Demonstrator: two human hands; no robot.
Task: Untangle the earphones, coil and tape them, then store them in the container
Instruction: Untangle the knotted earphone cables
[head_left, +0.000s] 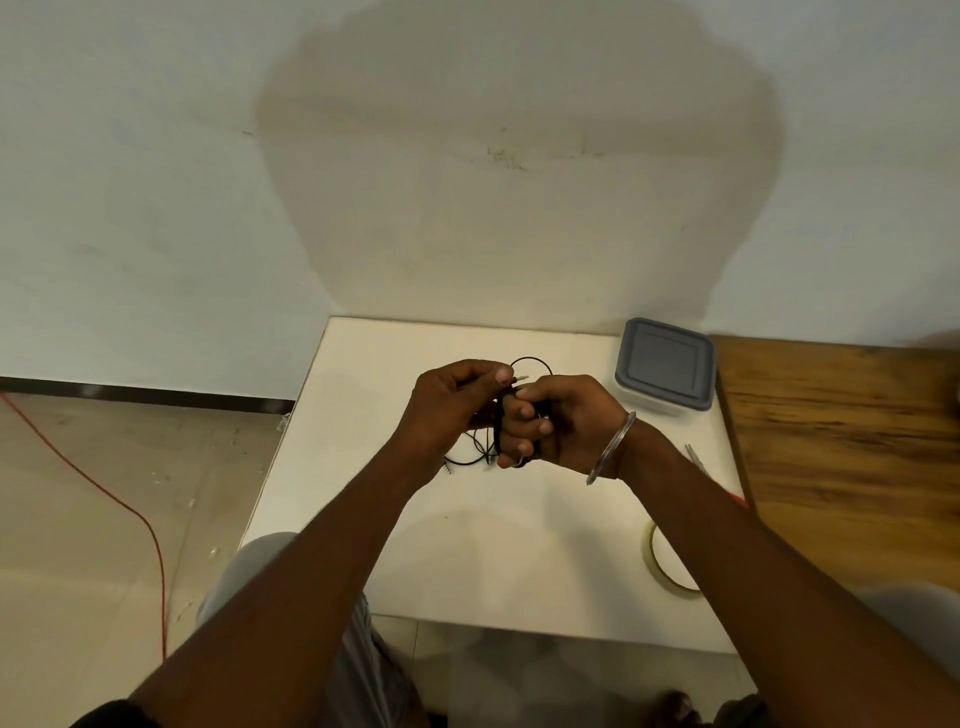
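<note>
1. Black earphones (531, 359): cable looped round the curled fingers of my right hand (563, 423), above the white table (467, 561); coil runs far-to-near.
2. Left hand (449, 410): raised, pinching a cable end, tip pointing right.

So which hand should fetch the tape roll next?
Probably the left hand: it only pinches the cable end; the right hand carries the coil around its fingers, though the tape roll lies rightward.
</note>
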